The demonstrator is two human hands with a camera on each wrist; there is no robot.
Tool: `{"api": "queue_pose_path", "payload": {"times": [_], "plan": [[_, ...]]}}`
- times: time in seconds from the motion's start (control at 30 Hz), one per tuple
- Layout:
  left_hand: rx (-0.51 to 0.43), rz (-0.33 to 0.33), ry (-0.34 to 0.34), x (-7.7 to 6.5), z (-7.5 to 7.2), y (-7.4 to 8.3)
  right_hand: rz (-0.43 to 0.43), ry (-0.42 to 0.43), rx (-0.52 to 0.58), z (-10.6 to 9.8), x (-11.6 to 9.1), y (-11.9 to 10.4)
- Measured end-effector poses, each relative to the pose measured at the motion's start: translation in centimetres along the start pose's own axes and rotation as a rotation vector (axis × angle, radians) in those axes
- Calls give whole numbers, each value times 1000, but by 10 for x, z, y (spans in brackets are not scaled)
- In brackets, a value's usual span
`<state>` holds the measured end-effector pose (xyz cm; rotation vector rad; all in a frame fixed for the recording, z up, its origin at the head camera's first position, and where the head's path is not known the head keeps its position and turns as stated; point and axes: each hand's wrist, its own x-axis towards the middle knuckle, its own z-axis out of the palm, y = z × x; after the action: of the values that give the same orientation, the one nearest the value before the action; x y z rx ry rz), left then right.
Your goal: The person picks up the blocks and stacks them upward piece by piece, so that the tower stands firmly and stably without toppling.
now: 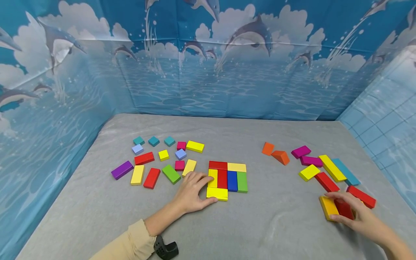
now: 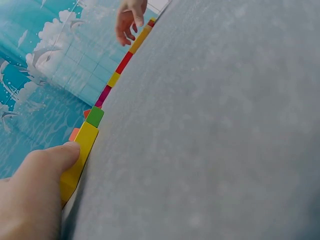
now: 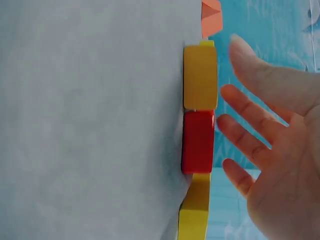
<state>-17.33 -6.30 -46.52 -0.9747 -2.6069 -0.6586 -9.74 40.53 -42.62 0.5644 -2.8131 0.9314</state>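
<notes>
A flat rectangle of toy blocks lies mid-table: red [image 1: 217, 165], pale yellow [image 1: 236, 167], red upright, blue [image 1: 232, 181], green [image 1: 242, 182] and two yellow ones. My left hand [image 1: 191, 193] rests at its left corner. The thumb touches the front side of the lower yellow block [image 1: 217, 195]; the index finger lies by the upright yellow block [image 1: 212, 174]. To the right, my right hand [image 1: 364, 218] hovers with spread fingers over an orange-yellow block [image 1: 328, 208] and a red block [image 1: 343, 209]. In the right wrist view its fingers [image 3: 250, 140] stand apart from both blocks.
Left of the rectangle lie several scattered blocks, among them a purple one [image 1: 122, 170] and a green one [image 1: 171, 174]. Two orange pieces [image 1: 281, 157] and a group with a long teal block [image 1: 346, 172] lie right. A dolphin-print curtain [image 1: 195, 90] hangs behind.
</notes>
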Motion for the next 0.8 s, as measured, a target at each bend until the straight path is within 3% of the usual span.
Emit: {"api": "queue_pose_path", "payload": {"times": [0.2, 0.47, 0.63, 0.8], "plan": [[2, 7, 7, 0, 0, 0, 108, -51, -76, -1, -4, 3], [7, 17, 9, 0, 0, 0, 31, -86, -128, -4, -7, 10], [2, 17, 15, 0, 0, 0, 101, -120, -259, -5, -2, 8], [0, 14, 17, 0, 0, 0, 139, -96, -289, -4, 8, 4]]}}
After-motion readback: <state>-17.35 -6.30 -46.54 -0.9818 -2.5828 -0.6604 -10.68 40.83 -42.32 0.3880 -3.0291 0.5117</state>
